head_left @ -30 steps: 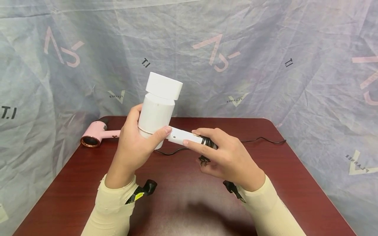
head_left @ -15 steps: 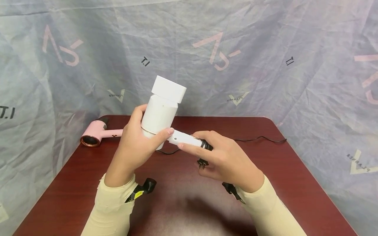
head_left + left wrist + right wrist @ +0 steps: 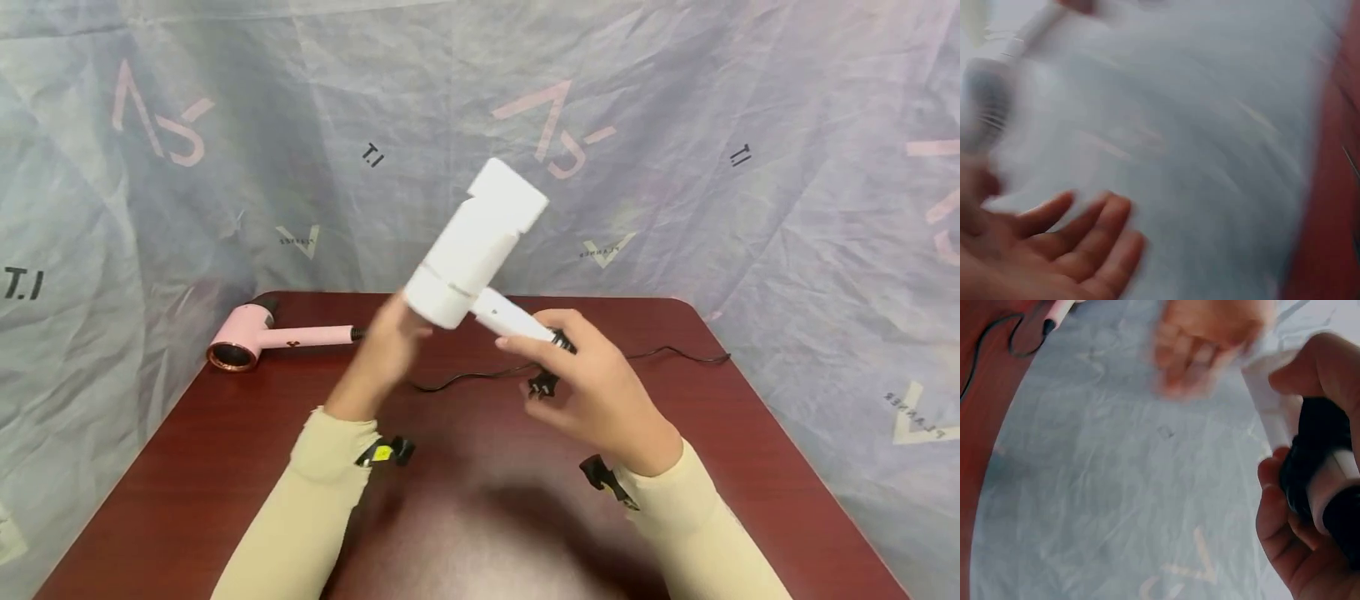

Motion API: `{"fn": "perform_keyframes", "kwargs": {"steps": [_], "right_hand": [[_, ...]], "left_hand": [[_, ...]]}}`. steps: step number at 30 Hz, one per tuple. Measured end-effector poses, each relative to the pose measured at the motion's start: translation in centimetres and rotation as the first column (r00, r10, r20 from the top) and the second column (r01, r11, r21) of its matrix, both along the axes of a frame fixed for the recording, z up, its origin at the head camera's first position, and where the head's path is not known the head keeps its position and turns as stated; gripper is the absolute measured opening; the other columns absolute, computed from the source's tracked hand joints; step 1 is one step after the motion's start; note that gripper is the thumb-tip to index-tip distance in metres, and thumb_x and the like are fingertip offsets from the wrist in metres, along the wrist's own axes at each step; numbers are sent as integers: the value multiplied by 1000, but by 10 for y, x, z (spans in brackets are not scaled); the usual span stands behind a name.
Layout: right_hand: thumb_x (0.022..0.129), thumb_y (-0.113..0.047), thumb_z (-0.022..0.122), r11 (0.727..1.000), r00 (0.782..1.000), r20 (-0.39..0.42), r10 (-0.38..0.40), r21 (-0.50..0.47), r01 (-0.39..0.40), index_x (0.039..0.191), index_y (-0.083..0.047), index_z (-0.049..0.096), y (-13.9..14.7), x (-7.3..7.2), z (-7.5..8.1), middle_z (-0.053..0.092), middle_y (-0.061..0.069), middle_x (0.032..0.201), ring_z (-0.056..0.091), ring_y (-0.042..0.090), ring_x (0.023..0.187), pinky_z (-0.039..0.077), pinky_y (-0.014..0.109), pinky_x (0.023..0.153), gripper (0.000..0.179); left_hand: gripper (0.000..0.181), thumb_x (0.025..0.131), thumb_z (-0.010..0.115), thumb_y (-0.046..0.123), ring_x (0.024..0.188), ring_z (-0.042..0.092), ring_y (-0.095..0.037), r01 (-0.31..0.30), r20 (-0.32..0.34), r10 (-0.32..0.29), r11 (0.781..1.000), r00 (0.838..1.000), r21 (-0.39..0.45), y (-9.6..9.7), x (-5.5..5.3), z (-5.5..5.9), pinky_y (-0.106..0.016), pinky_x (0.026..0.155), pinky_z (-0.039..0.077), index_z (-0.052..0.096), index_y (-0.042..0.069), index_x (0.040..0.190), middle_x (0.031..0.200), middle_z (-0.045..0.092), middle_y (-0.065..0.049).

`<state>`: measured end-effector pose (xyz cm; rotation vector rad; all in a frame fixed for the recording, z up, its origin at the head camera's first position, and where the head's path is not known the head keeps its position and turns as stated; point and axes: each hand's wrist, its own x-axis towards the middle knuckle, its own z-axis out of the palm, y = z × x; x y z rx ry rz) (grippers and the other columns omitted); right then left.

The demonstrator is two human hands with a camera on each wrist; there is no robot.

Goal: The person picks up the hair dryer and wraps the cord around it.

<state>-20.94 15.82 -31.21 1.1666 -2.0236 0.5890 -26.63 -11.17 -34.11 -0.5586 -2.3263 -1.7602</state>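
Note:
A white hair dryer (image 3: pixel 471 250) is held up above the table, its barrel tilted with the top end to the right. My right hand (image 3: pixel 600 392) grips the lower handle, where a black cord (image 3: pixel 561 340) is wound round it. A black two-pin plug (image 3: pixel 543 383) hangs below the handle by those fingers. My left hand (image 3: pixel 384 354) is just left of the barrel, partly behind its lower end and blurred. In the left wrist view this left hand (image 3: pixel 1079 256) has loosely bent fingers with nothing in them. The right wrist view shows it apart from the dryer.
A pink hair dryer (image 3: pixel 307 336) lies at the table's back left. Its thin black cord (image 3: pixel 480 375) runs right across the dark red table (image 3: pixel 465 467). Grey printed cloth (image 3: pixel 450 83) hangs behind and on both sides.
My left hand has let go of the white hair dryer's barrel. The dryer has moved up and right, tilting further right, in my right hand's grip. More of the pink dryer's handle shows.

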Motion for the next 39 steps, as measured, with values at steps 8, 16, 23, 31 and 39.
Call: {"fn": "perform_keyframes", "kwargs": {"steps": [8, 16, 23, 31, 39], "right_hand": [[73, -8, 76, 970, 969, 166, -182, -133, 205, 135, -27, 68, 35, -20, -24, 61, 7, 126, 58, 10, 97, 46, 15, 59, 65], [73, -11, 82, 910, 871, 344, -350, -97, 404, 136, -25, 67, 80, -51, -64, 63, 9, 119, 59, 20, 108, 48, 41, 85, 66], [77, -17, 81, 802, 708, 476, -522, -8, 597, 135, -21, 67, 129, -79, -93, 66, 17, 104, 59, 30, 94, 45, 51, 79, 60], [85, -28, 75, 734, 545, 588, -597, 127, 667, 143, -24, 61, 179, -100, -111, 67, 19, 115, 57, 33, 93, 42, 41, 73, 59], [91, -34, 74, 739, 502, 621, -602, 194, 645, 145, -16, 57, 209, -123, -127, 64, 23, 129, 61, 39, 108, 48, 55, 87, 60]], "left_hand": [[52, 98, 70, 30, 127, 62, -35, -24, -62, -67, 463, 996, -886, 36, -38, -88, -59, 102, 51, 59, 9, 144, 140, 63, -12], [25, 89, 69, -1, 71, 70, -16, -134, -190, -115, 379, 975, -916, 10, -32, -100, -46, 63, 56, 77, 20, 79, 78, 75, 2], [24, 84, 82, 12, 67, 63, -10, -158, -227, -161, 358, 960, -920, -17, -21, -104, -42, 66, 49, 71, 26, 68, 71, 70, 11], [46, 83, 74, 2, 56, 39, -2, -187, -301, -320, 341, 899, -921, -50, -6, -104, -30, 59, 24, 48, 28, 55, 56, 45, 16], [37, 74, 70, -7, 61, 41, 0, -87, -249, -484, 332, 839, -939, -74, 5, -91, -24, 59, 26, 61, 27, 62, 64, 50, 18]]}}
